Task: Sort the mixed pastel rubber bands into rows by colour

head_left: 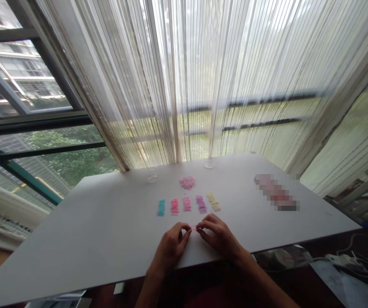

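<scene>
Close to the table's front edge, my left hand (172,244) pinches one end of a thin, small pink piece (194,229). The other end sits between the fingertips of my right hand (218,236). What exactly the piece is, I cannot make out. Just beyond my fingers, small pieces lie in a row of neat stacks: teal (161,207), bright pink (174,206), light pink (187,203), purple (201,204) and pale yellow (214,202). Behind the row is a loose round heap of pink pieces (187,182).
On the white table (100,231), a clear container (152,175) and a clear round dish or lid (209,164) stand at the back. A pixelated reddish object (276,193) lies at right. Sheer curtains (197,85) hang behind; cables and a white power strip (346,262) are below right.
</scene>
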Demonstrator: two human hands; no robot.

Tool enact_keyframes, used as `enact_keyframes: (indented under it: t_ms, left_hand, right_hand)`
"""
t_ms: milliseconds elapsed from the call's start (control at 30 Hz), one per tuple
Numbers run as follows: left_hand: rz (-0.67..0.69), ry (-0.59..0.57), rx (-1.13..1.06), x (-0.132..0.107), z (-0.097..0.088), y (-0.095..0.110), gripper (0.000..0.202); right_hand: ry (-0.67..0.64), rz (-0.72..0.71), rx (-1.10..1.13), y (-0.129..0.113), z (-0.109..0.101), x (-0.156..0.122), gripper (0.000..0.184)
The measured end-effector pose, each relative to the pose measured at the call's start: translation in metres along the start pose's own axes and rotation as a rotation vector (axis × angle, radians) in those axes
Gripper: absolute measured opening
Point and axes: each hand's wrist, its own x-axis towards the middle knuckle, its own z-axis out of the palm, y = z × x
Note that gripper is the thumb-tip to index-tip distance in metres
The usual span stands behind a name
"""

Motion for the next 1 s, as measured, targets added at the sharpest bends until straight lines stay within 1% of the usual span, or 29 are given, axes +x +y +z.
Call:
enact_keyframes:
  t_ms: [167,233,333,433,500,567,733,867,1000]
  left_hand:
    - [0.007,0.023,0.018,0.0,0.002,0.003,0.023]
    - [0.01,0.044,0.028,0.0,-0.001,0.005,0.022]
    - [-0.014,0.121,0.109,0.002,-0.013,0.004,0.022]
    - [-0.117,0.223,0.276,0.01,-0.033,-0.005,0.022]
    - [-0.154,0.244,0.309,0.017,-0.043,-0.012,0.023]
    - [-0.173,0.231,0.33,0.024,-0.049,-0.017,0.02]
    - [-0.207,0.222,0.369,0.032,-0.045,-0.023,0.017]
    - [-0.221,0.229,0.385,0.031,-0.041,-0.025,0.019]
    - [-0.237,0.229,0.395,0.03,-0.041,-0.027,0.02]
  right_hand:
    - [-0.003,0.018,-0.011,0.0,0.0,0.0,0.011]
    - [-0.001,0.021,-0.02,-0.001,0.0,0.0,0.011]
    - [0.005,0.029,-0.026,-0.001,-0.001,0.0,0.009]
    - [0.001,0.045,-0.019,-0.002,-0.001,0.001,0.008]
    - [-0.004,0.05,-0.016,-0.002,-0.001,0.001,0.009]
    - [0.0,0.053,-0.014,-0.002,-0.001,0.001,0.009]
    - [0.009,0.056,-0.007,-0.003,-0.001,0.001,0.01]
    - [0.005,0.056,0.004,-0.004,-0.001,0.001,0.011]
    - [0.01,0.062,0.014,-0.005,-0.002,0.0,0.012]
